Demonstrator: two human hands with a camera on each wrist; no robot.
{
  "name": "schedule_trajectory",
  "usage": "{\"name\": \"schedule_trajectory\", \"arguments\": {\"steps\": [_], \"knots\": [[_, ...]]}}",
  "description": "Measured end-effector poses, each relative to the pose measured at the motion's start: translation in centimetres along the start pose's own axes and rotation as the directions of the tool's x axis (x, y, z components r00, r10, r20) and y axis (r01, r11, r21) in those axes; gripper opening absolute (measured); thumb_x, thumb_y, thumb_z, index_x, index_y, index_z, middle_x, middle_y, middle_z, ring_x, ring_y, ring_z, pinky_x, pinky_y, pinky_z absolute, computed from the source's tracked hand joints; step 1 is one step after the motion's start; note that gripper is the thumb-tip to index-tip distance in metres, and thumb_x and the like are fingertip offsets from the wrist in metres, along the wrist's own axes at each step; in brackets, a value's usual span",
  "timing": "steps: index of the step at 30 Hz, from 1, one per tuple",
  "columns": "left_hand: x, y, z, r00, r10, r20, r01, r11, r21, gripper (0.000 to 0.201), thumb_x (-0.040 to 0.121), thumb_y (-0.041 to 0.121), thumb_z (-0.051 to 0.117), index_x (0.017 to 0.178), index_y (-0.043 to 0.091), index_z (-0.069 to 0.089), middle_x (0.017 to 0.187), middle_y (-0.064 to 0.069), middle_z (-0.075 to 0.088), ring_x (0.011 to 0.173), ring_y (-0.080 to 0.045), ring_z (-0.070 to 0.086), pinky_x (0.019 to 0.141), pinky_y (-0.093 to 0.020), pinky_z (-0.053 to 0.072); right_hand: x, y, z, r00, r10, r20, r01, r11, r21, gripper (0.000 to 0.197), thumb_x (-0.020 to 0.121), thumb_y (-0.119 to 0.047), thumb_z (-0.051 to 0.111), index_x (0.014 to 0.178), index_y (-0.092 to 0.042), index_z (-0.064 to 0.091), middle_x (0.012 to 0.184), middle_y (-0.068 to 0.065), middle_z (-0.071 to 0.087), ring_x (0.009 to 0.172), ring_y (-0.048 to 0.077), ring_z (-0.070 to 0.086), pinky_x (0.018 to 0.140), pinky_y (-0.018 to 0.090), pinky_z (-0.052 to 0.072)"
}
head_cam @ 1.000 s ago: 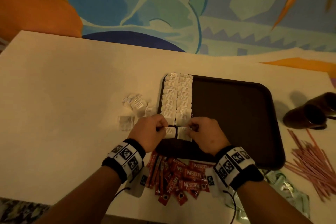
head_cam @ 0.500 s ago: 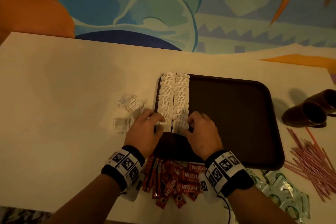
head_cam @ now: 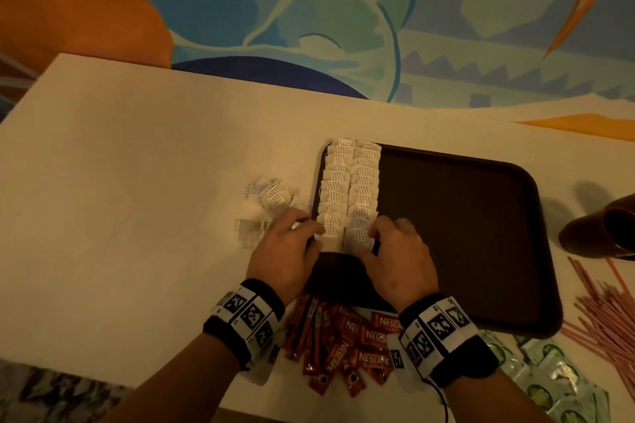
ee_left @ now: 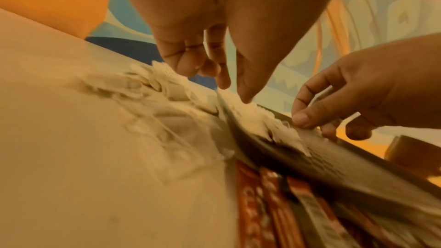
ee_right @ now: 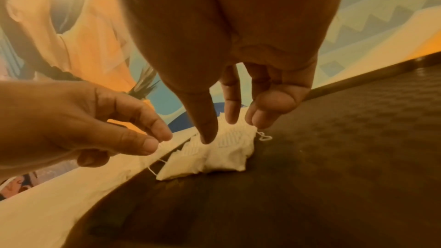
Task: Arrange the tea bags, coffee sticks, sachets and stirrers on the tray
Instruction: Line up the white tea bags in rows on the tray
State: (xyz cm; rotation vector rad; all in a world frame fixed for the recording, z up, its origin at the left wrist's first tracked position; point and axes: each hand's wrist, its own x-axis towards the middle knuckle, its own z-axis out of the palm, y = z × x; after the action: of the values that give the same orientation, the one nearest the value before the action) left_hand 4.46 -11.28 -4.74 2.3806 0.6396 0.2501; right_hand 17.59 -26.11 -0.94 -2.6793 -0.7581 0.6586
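White paper tea bags (head_cam: 350, 189) are lying in two overlapping columns along the dark brown plastic tray (head_cam: 464, 233), running away from both hands. The left hand (head_cam: 288, 251) and right hand (head_cam: 398, 257) are touching the nearest bags with loosely spread fingertips, gripping nothing. Red coffee sticks (head_cam: 343, 343) are lying on the white desk (head_cam: 137, 199) under the wrists.

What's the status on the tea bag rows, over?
Left hand and right hand press nearest tea bags. Two rows fill tray left side. Coffee sticks, stirrers still off tray.
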Motion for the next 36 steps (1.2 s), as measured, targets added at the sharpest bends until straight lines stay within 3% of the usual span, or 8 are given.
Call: {"name": "schedule_trajectory", "arguments": {"steps": [6, 13, 19, 24, 30, 32, 34, 36], "knots": [[-1.5, -5.1, -5.2, 0.975, -0.198, -0.099, 0.204, 0.977, 0.056, 0.015, 0.089, 0.017, 0.07, 0.101, 0.027, 0.071, 0.113, 0.007, 0.059, 0.102, -0.02, 0.06, 0.089, -0.032, 0.049, -0.5, -3.6, 0.1, 0.975, -0.198, 0.104, 0.199, 0.98, -0.005, 0.025, 0.093, -0.036, 0.07, 0.115, -0.026, 0.062, 0.118, -0.002, 0.055, 0.109, 0.02, 0.058, 0.088, 0.039, 0.056], [-1.9, -8.1, -6.5, 0.972, -0.202, 0.121, 0.169, 0.956, 0.239, 0.04, 0.089, 0.019, 0.071, 0.127, 0.029, 0.064, 0.134, 0.005, 0.054, 0.119, -0.024, 0.052, 0.102, -0.037, 0.045, 0.0, -8.9, 3.3, 0.877, -0.422, 0.23, 0.454, 0.884, -0.11, 0.024, 0.096, -0.021, 0.062, 0.12, -0.021, 0.064, 0.121, 0.003, 0.058, 0.116, 0.025, 0.053, 0.089, 0.04, 0.054], [-1.6, -7.6, -6.5, 0.976, -0.196, 0.096, 0.164, 0.947, 0.275, 0.036, 0.089, 0.015, 0.072, 0.122, 0.027, 0.065, 0.132, 0.004, 0.057, 0.115, -0.027, 0.052, 0.095, -0.043, 0.05, 1.9, -11.2, 4.8, 0.869, -0.421, 0.262, 0.48, 0.845, -0.235, 0.045, 0.095, -0.02, 0.062, 0.139, -0.015, 0.052, 0.138, 0.014, 0.049, 0.131, 0.036, 0.044, 0.096, 0.047, 0.053], [-1.5, -7.8, -7.1, 0.976, -0.216, 0.036, 0.202, 0.949, 0.241, 0.017, 0.097, 0.018, 0.063, 0.112, 0.023, 0.068, 0.119, 0.0, 0.066, 0.106, -0.026, 0.053, 0.088, -0.041, 0.049, 2.4, -11.5, 4.7, 0.876, -0.368, 0.313, 0.451, 0.856, -0.254, 0.048, 0.09, -0.027, 0.07, 0.134, -0.013, 0.057, 0.141, 0.015, 0.042, 0.133, 0.036, 0.041, 0.099, 0.048, 0.052], [-1.7, -7.5, -8.3, 0.946, -0.316, -0.069, 0.321, 0.944, 0.071, 0.009, 0.099, 0.029, 0.062, 0.101, 0.025, 0.069, 0.093, 0.009, 0.068, 0.072, -0.008, 0.054, 0.063, -0.014, 0.036, 2.2, -11.4, 4.6, 0.88, -0.396, 0.263, 0.437, 0.892, -0.12, 0.021, 0.092, -0.022, 0.068, 0.111, -0.012, 0.068, 0.121, 0.011, 0.061, 0.117, 0.03, 0.054, 0.092, 0.045, 0.056], [-2.1, -7.1, -9.0, 0.928, -0.365, -0.075, 0.367, 0.93, 0.016, 0.009, 0.098, 0.031, 0.063, 0.102, 0.027, 0.07, 0.089, 0.011, 0.065, 0.073, -0.007, 0.057, 0.063, -0.015, 0.038, 2.0, -11.1, 4.4, 0.883, -0.403, 0.239, 0.415, 0.91, 0.001, 0.009, 0.091, -0.02, 0.071, 0.098, -0.015, 0.071, 0.106, 0.005, 0.068, 0.102, 0.023, 0.062, 0.085, 0.042, 0.058], [-2.5, -6.5, -9.5, 0.926, -0.37, -0.076, 0.37, 0.929, -0.02, 0.006, 0.097, 0.031, 0.065, 0.1, 0.029, 0.07, 0.086, 0.013, 0.064, 0.076, -0.006, 0.059, 0.064, -0.016, 0.04, 1.9, -10.3, 3.9, 0.897, -0.386, 0.217, 0.356, 0.92, 0.163, 0.002, 0.09, -0.02, 0.074, 0.091, -0.02, 0.072, 0.093, -0.005, 0.069, 0.084, 0.01, 0.063, 0.076, 0.03, 0.055], [-2.9, -5.6, -9.9, 0.934, -0.353, -0.058, 0.351, 0.936, -0.037, 0.004, 0.096, 0.03, 0.066, 0.098, 0.03, 0.07, 0.085, 0.014, 0.065, 0.078, -0.005, 0.06, 0.064, -0.016, 0.041, 1.6, -9.0, 3.4, 0.907, -0.373, 0.198, 0.307, 0.904, 0.297, 0.009, 0.088, -0.019, 0.078, 0.089, -0.025, 0.071, 0.087, -0.012, 0.066, 0.077, 0.002, 0.06, 0.07, 0.02, 0.048]]}}
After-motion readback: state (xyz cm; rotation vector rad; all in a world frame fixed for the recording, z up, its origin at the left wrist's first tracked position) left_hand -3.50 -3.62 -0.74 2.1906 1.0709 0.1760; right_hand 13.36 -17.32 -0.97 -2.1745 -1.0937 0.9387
